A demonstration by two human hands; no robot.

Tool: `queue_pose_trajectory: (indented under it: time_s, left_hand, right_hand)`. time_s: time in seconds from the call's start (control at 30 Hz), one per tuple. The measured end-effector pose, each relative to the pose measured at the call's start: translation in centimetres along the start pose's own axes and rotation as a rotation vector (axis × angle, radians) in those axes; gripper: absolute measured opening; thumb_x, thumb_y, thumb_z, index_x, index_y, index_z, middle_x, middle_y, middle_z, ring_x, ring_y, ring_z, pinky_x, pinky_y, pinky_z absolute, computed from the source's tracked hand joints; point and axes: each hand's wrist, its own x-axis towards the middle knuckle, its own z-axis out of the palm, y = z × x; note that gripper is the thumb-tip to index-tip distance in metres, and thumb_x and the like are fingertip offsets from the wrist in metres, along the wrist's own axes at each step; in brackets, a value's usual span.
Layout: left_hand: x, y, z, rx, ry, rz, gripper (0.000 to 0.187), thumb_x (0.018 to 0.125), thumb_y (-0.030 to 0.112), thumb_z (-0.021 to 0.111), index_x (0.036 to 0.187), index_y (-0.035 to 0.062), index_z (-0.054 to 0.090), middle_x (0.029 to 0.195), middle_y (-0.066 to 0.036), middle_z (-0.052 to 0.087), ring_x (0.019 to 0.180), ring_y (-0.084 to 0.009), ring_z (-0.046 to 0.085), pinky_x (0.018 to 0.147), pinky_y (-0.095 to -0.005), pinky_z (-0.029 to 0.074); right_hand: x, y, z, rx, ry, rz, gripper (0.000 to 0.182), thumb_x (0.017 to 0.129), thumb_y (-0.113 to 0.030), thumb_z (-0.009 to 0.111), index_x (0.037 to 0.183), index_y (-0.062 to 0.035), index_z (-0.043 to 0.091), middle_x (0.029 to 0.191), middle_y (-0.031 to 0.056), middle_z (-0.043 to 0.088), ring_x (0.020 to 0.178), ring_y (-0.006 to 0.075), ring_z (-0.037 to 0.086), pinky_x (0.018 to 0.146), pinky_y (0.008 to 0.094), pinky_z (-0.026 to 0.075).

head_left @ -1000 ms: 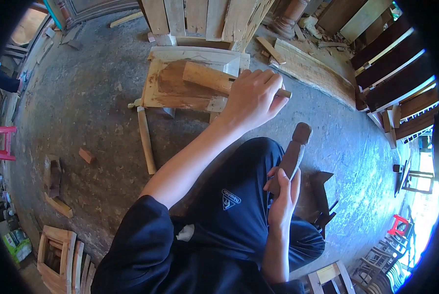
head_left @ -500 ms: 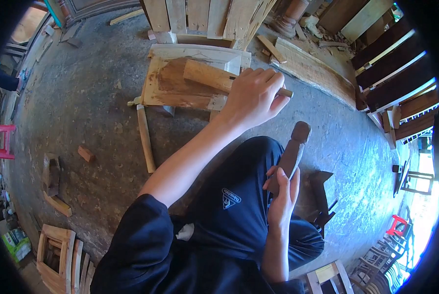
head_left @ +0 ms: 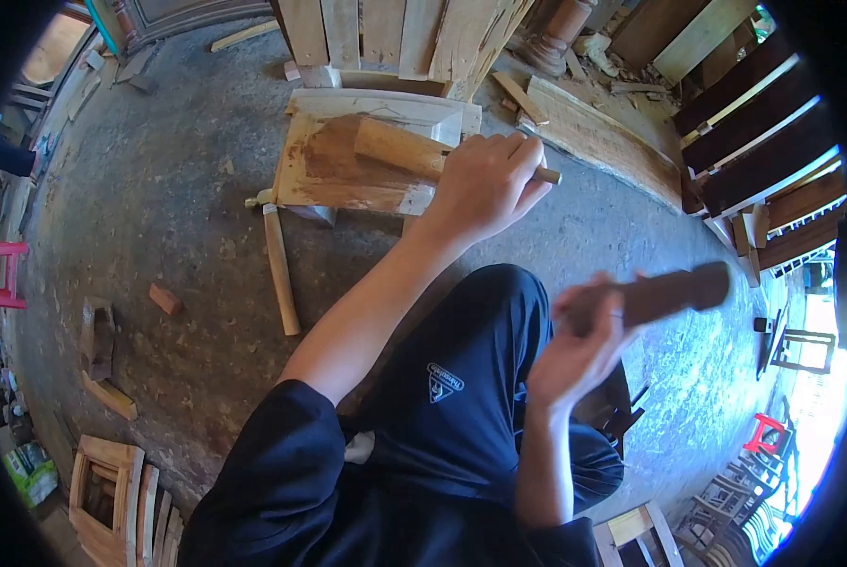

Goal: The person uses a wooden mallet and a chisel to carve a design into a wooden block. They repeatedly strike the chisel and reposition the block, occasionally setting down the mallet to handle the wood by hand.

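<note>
My left hand (head_left: 490,184) is closed around a round wooden handle (head_left: 548,177), whose end sticks out past the thumb side; the rest of it is hidden by my fingers. Beside those fingers, a pale shaped wood piece (head_left: 390,151) lies across a low wooden bench (head_left: 296,175) with a brown, worn top. Over my bent knee, my right hand (head_left: 579,354) grips a dark wooden mallet (head_left: 674,295), blurred by motion, its thick end pointing right. A long-handled hammer (head_left: 280,269) leans against the bench's near left corner.
A reddish block (head_left: 165,299) and dark wood offcuts (head_left: 98,335) lie on the concrete floor at left. Upright slats (head_left: 376,38) stand behind the bench, with a long plank (head_left: 613,137) to their right. Wooden frames (head_left: 107,491) are stacked at lower left.
My right hand has risen slightly and swung the mallet from pointing up to pointing right. My left hand stays nearly in place on the handle.
</note>
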Motion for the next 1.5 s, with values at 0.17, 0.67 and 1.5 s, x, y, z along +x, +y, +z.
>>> queue_pose_trajectory:
  time_s: [0.17,0.67,1.5]
  left_hand:
    - [0.0,-0.3,-0.1,-0.007,0.028,0.013,0.028,0.083,0.02,0.083,0.094,0.0113,0.058,0.081,-0.007,0.065,0.072,-0.0313,0.066,0.066,-0.0432,0.052]
    - [0.1,-0.6,0.2,0.062,0.017,0.011,0.032,0.081,0.021,0.084,0.094,0.0122,0.057,0.082,-0.005,0.063,0.07,-0.0293,0.065,0.064,-0.0424,0.05]
    - [0.3,-0.6,0.3,0.17,0.074,-0.047,0.029,0.084,0.022,0.082,0.095,0.0107,0.057,0.081,-0.004,0.064,0.072,-0.0246,0.067,0.063,-0.0402,0.051]
  right_hand:
    - [-0.2,-0.3,-1.7,-0.141,-0.397,0.234,0.042,0.106,-0.024,0.055,0.14,-0.0019,0.044,0.095,0.0085,0.061,0.07,0.0133,0.055,0.061,0.0261,0.044]
    - [1.0,-0.1,-1.1,0.054,-0.121,0.117,0.047,0.11,-0.029,0.05,0.148,-0.0038,0.042,0.095,0.0116,0.06,0.068,0.0145,0.053,0.06,0.0272,0.043]
    - [4.1,-0.8,-1.2,0.113,-0.014,-0.058,0.044,0.113,-0.039,0.048,0.141,-0.0051,0.048,0.099,0.0086,0.06,0.07,0.0129,0.046,0.064,0.0269,0.039]
